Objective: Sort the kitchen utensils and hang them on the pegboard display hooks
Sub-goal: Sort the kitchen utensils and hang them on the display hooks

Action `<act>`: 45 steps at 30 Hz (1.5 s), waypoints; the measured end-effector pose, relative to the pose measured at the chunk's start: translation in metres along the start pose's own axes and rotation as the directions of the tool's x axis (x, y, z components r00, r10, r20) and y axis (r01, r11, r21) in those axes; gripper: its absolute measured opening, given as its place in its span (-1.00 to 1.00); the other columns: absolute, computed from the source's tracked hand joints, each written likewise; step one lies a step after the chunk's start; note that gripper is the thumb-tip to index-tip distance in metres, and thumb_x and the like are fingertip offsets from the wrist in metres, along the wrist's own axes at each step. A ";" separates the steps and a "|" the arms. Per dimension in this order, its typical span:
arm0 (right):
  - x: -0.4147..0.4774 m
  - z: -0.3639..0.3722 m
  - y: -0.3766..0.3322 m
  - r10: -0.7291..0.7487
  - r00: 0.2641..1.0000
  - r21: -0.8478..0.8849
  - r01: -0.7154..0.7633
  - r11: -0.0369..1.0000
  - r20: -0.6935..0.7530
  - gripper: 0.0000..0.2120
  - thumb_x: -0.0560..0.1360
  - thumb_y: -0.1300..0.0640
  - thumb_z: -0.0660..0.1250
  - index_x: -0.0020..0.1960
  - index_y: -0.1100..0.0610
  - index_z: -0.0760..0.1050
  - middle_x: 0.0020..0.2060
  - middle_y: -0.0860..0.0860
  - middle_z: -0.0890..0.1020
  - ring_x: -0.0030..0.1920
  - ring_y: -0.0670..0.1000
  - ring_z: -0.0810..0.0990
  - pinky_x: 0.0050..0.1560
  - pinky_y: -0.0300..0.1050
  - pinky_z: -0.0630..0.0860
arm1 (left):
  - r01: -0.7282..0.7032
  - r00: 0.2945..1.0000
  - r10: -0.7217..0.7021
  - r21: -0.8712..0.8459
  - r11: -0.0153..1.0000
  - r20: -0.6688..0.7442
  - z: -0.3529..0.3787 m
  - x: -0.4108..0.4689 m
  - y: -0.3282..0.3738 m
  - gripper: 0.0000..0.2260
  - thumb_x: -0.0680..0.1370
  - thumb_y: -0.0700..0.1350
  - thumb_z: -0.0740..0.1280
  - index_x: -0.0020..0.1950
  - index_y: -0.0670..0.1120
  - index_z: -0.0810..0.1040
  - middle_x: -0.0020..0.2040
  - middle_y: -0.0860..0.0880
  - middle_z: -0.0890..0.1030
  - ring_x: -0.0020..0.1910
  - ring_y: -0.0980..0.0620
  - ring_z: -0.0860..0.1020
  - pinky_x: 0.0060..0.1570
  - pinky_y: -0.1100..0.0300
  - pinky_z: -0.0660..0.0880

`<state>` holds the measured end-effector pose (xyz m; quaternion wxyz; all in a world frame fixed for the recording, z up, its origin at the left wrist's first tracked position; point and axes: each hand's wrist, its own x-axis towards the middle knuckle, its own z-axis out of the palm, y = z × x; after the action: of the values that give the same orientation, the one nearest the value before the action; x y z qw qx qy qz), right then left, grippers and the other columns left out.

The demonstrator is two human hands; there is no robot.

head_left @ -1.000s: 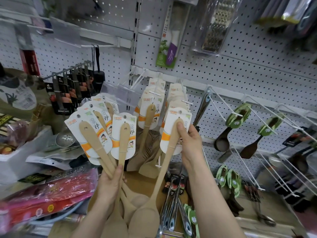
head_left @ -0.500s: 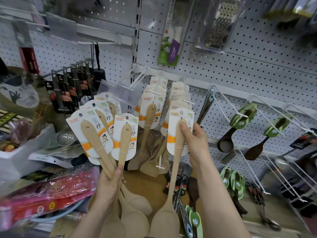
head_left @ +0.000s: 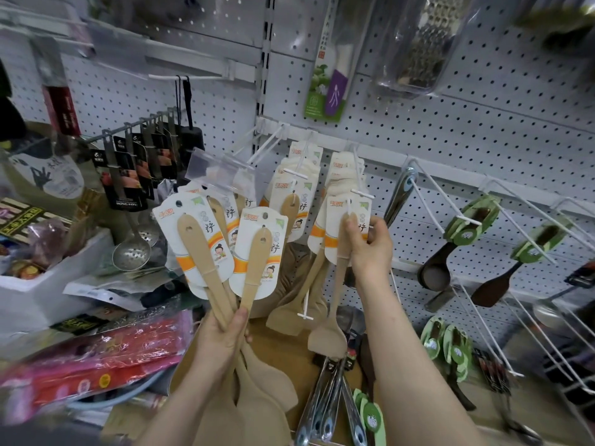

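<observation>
pale wooden spatula (head_left: 335, 284) on white-orange card, pinched by right hand (head_left: 370, 249); left hand (head_left: 222, 342) gripping spatula bunch (head_left: 225, 275)

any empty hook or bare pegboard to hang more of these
Bare white wire hooks stand left of the packed wooden spatula hooks. Open pegboard lies above the green-carded dark spoons. The counter below is crowded.

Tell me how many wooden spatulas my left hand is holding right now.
3 at least. In the left hand: the front-left spatula, the front-right spatula, and a rear spatula peeking behind them. Overlapping cards may hide more.
</observation>
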<state>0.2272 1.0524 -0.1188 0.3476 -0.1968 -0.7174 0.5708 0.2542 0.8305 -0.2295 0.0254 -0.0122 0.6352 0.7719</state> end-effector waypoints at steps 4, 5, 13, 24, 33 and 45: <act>0.008 0.014 0.005 0.017 0.996 0.002 -0.017 1.000 -0.092 -0.82 0.49 -0.12 0.41 -0.12 -0.10 0.44 -0.11 0.00 0.66 -0.08 0.07 0.64 0.02 0.17 0.59 | 0.039 0.998 -0.038 -0.026 0.999 0.050 0.005 -0.007 0.002 -0.94 0.58 -0.22 0.28 -0.08 -0.18 0.44 -0.37 -0.15 0.45 -0.43 -0.02 0.43 -0.48 0.31 0.46; 0.010 0.016 0.006 0.030 0.992 -0.010 -0.031 0.999 -0.120 -0.80 0.48 -0.14 0.41 -0.09 -0.08 0.43 -0.10 0.01 0.65 -0.06 0.08 0.64 0.03 0.15 0.58 | 0.041 0.997 -0.040 -0.029 0.999 0.064 0.006 -0.008 0.002 -0.94 0.58 -0.21 0.27 -0.07 -0.17 0.44 -0.37 -0.15 0.45 -0.42 -0.02 0.43 -0.48 0.30 0.46; -0.023 0.021 0.005 -0.046 0.949 -0.122 0.008 0.992 -0.311 -0.71 0.47 -0.01 0.44 0.00 0.04 0.34 -0.12 -0.03 0.43 -0.10 0.06 0.50 -0.06 0.02 0.47 | 0.099 0.993 -0.094 -0.078 0.992 0.069 -0.003 -0.010 -0.002 -0.91 0.57 -0.11 0.29 -0.02 -0.13 0.46 -0.37 -0.12 0.48 -0.42 -0.02 0.47 -0.39 0.17 0.47; -0.095 0.048 -0.028 0.161 0.909 0.168 -0.241 0.956 0.386 -0.88 0.51 0.23 0.43 0.02 0.07 0.62 -0.06 -0.04 0.72 -0.09 -0.13 0.69 -0.08 -0.25 0.61 | 0.078 0.973 -0.078 0.012 0.997 0.219 -0.020 -0.027 -0.008 -0.92 0.60 -0.15 0.23 -0.05 -0.14 0.43 -0.36 -0.16 0.48 -0.47 0.05 0.48 -0.44 0.30 0.46; -0.103 0.048 -0.044 0.167 0.941 0.272 -0.250 0.929 0.296 -0.89 0.50 0.22 0.43 -0.02 0.04 0.67 -0.06 0.04 0.74 0.00 0.06 0.69 0.11 0.03 0.60 | 0.071 0.991 -0.073 0.027 0.997 0.108 -0.063 -0.013 -0.008 -0.67 0.43 0.20 0.34 -0.03 -0.04 0.53 -0.28 -0.05 0.58 -0.27 -0.03 0.54 -0.23 0.07 0.49; -0.057 0.065 -0.069 0.173 0.970 0.232 -0.210 0.950 0.169 -0.87 0.51 0.04 0.44 -0.16 0.06 0.70 -0.03 0.15 0.72 0.08 0.24 0.66 0.18 0.30 0.54 | 0.002 0.999 -0.002 0.015 1.000 0.044 -0.100 0.013 -0.004 -0.84 0.60 -0.06 0.22 -0.07 -0.13 0.47 -0.44 -0.09 0.50 -0.51 0.03 0.49 -0.39 0.11 0.45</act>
<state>0.2275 0.9506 -0.0753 0.2587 -0.1779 -0.6414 0.7000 0.2404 0.7336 -0.2533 0.0402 0.0041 0.6403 0.7671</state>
